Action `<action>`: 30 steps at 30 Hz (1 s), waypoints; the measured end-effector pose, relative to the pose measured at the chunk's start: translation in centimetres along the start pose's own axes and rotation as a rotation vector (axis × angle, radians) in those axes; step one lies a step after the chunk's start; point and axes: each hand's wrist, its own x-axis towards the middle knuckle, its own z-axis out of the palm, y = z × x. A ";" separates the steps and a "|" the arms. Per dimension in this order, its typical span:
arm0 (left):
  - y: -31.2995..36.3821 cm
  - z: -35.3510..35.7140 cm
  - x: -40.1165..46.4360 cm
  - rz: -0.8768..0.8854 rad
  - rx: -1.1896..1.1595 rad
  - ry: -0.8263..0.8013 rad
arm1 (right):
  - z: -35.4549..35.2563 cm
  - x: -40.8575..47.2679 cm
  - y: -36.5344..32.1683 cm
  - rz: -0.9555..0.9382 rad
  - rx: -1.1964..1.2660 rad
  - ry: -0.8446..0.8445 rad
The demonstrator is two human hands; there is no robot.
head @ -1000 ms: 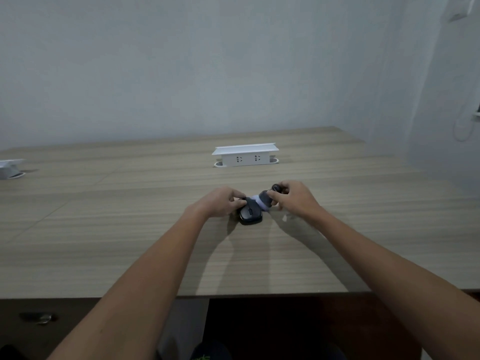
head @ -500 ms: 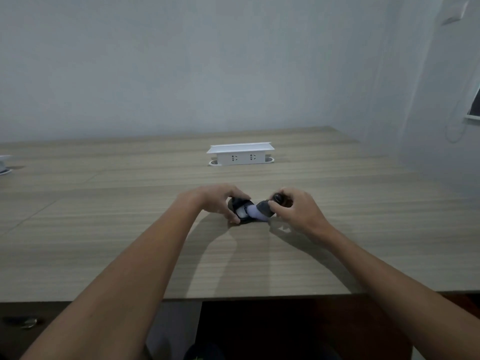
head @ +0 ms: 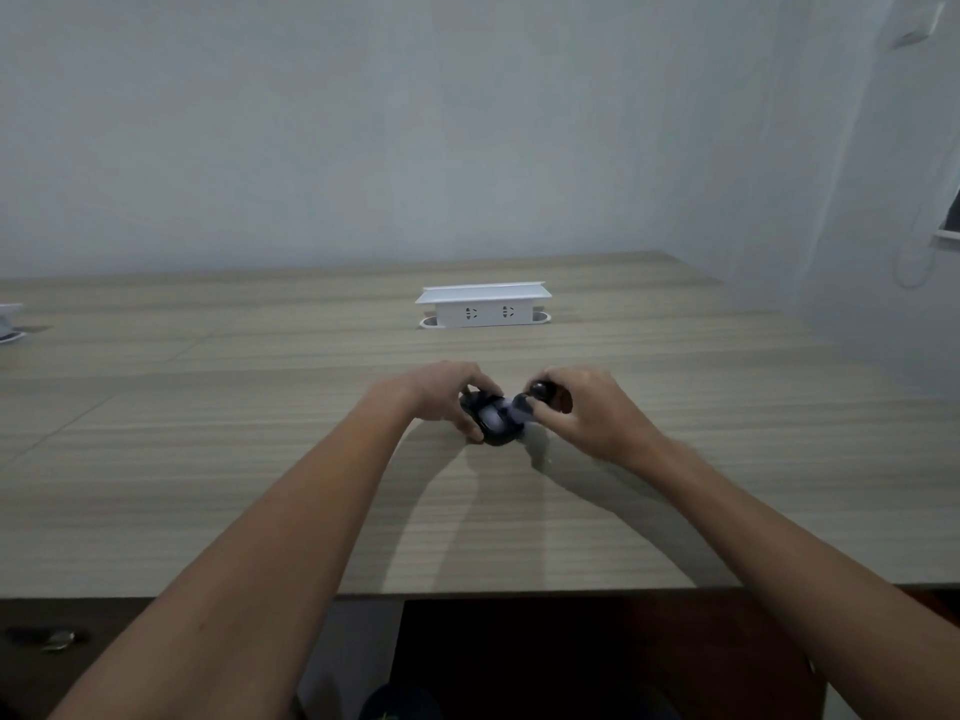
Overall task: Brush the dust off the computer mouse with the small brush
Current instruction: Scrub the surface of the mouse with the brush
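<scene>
A black computer mouse [head: 497, 431] rests on the wooden table [head: 260, 459] in the middle of the head view. My left hand [head: 441, 394] grips it from the left, fingers curled over its far side. My right hand [head: 582, 413] holds a small brush [head: 522, 407] with a dark handle and pale bristles. The bristles lie on top of the mouse and look blurred. The brush handle's round end sticks up between my thumb and fingers.
A white pop-up socket box [head: 483, 306] stands behind the hands. Another white box [head: 10, 322] sits at the far left edge. The table's near edge runs just below my forearms, with dark space under it. A wall closes in on the right.
The brush head has swept leftward across the top of the mouse. My left hand shifted its grip slightly, and the view moved a little to the right.
</scene>
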 end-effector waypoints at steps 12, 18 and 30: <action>-0.1 0.3 0.0 0.005 -0.016 0.018 | -0.3 0.0 -0.4 -0.032 0.027 -0.084; 0.0 0.3 0.0 -0.007 -0.037 0.020 | -0.8 0.4 -0.1 0.000 -0.090 -0.017; -0.3 0.5 0.0 -0.010 -0.050 0.034 | -1.1 -0.1 -0.5 -0.149 -0.054 -0.113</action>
